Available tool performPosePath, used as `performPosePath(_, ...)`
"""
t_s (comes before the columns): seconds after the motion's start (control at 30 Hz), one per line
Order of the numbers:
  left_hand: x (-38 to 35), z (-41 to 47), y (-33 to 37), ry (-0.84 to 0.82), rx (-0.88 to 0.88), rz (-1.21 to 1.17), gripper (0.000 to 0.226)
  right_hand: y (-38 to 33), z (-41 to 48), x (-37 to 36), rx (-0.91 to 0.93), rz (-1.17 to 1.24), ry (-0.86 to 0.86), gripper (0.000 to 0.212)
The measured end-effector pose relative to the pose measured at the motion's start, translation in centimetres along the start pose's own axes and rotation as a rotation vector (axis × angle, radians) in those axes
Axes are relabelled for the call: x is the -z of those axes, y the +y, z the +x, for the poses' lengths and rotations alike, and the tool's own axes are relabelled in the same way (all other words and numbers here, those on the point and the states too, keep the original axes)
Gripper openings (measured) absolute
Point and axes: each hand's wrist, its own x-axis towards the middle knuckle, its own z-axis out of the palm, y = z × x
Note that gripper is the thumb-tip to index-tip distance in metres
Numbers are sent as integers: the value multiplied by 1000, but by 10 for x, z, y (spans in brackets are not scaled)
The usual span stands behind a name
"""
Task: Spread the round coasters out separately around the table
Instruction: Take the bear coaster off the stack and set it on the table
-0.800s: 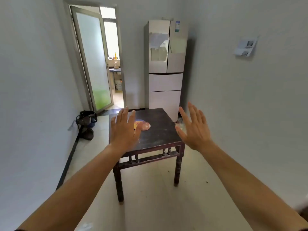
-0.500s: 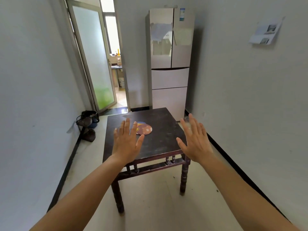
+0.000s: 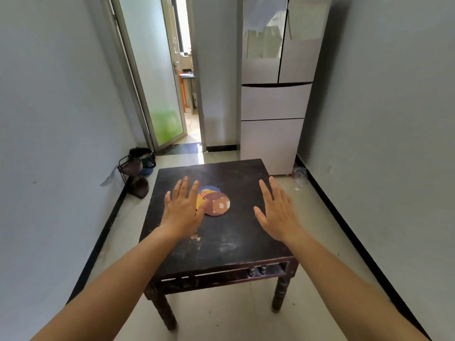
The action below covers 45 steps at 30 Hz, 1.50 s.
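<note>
2 bare hands stretch over a dark wooden table (image 3: pixel 221 247), palms down, fingers spread flat and holding nothing. Overlapping round coasters (image 3: pixel 213 201) lie in a small pile left of the table's middle, a brown one on top. Left hand (image 3: pixel 181 210) covers the pile's left edge; whether it touches is unclear. Right hand (image 3: pixel 278 212) is well apart, near the table's right side.

Two bare forearms, no sleeves, hands (image 3: pixel 183 212) without rings or gloves
</note>
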Motion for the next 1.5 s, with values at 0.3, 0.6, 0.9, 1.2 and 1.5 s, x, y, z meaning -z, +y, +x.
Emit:
performPosePath(0.3,-118,148,-79,-212,130,-140,70,-6,148,-123,-55,27,-201,71)
performPosePath(0.6,-246,244,-137,-624,244,-402,58,-12,255,-245,-265,133,-547,79)
performPosePath(0.9,-306,226,-151,-748,198,-418,57,-13,281,-335,-506,393,-748,98)
performPosePath(1.2,-304,222,-149,-772,268,-521,62,-14,288,-334,-593,521,-576,38)
performPosePath(1.5,-262,205,-103,-685,960,-1030,77,-19,254,-267,-659,898,-452,14)
